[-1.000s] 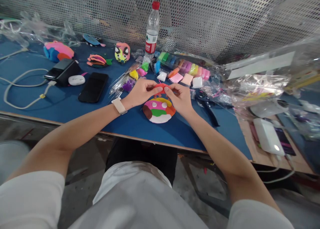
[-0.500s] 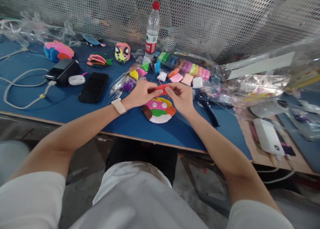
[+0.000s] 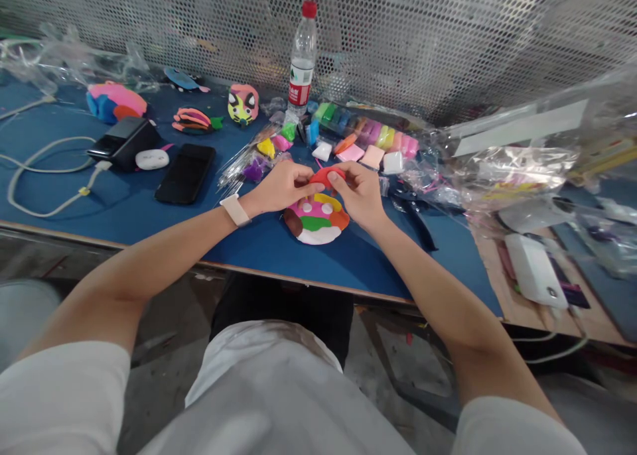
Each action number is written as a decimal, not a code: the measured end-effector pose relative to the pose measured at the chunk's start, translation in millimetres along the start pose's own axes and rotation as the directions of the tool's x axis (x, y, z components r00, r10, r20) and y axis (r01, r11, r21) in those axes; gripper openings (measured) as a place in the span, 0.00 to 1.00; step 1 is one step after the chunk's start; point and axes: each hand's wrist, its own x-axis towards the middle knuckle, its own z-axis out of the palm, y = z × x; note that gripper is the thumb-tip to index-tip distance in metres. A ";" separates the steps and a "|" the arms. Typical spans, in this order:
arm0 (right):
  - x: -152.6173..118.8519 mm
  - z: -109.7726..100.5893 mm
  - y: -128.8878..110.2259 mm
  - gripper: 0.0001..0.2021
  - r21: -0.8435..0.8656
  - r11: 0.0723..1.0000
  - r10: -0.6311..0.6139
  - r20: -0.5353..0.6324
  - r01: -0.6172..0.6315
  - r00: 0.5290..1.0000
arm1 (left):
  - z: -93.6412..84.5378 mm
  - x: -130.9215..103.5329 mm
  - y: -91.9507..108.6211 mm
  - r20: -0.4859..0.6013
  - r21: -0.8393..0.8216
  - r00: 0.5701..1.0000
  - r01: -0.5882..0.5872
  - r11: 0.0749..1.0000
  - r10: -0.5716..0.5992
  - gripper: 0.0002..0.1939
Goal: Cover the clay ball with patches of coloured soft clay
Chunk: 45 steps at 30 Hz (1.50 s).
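A flattened piece of red modelling clay (image 3: 325, 176) is pinched between my two hands. My left hand (image 3: 288, 186) grips its left side with thumb and fingers, and my right hand (image 3: 361, 193) holds the right side, thumb pressed on its face. Just below, on the table, lies a round clay face (image 3: 317, 223) patched in pink, yellow, orange, green, brown and white, with two pale dots on the pink. My hands hide part of its upper edge. Behind them are blocks of clay in white, pink and peach (image 3: 373, 157).
A water bottle (image 3: 301, 60) stands at the back against the mesh panel. To the left lie a black phone (image 3: 186, 174), a charging stand (image 3: 124, 142) and finished clay figures (image 3: 243, 105). Dark scissors-like handles (image 3: 421, 224) and plastic bags (image 3: 512, 170) are on the right.
The red clay has been turned, so more of its broad face shows and it looks taller. Both hands keep their hold in nearly the same place.
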 end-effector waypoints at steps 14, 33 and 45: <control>-1.1 0.2 -5.2 0.26 0.041 0.999 0.019 -0.012 -0.018 1.000 | 3.4 0.2 2.0 -0.121 0.137 0.978 -0.152 0.979 0.169 0.32; -0.6 5.0 1.9 0.26 0.148 0.987 0.068 -0.058 -0.059 0.996 | 6.6 0.3 -4.4 -0.219 -0.049 0.969 -0.125 0.991 0.112 0.13; -4.2 6.5 2.4 0.24 0.075 0.997 -0.016 -0.075 0.022 0.997 | 6.9 1.0 -8.2 -0.138 -0.009 0.985 -0.107 0.994 0.104 0.20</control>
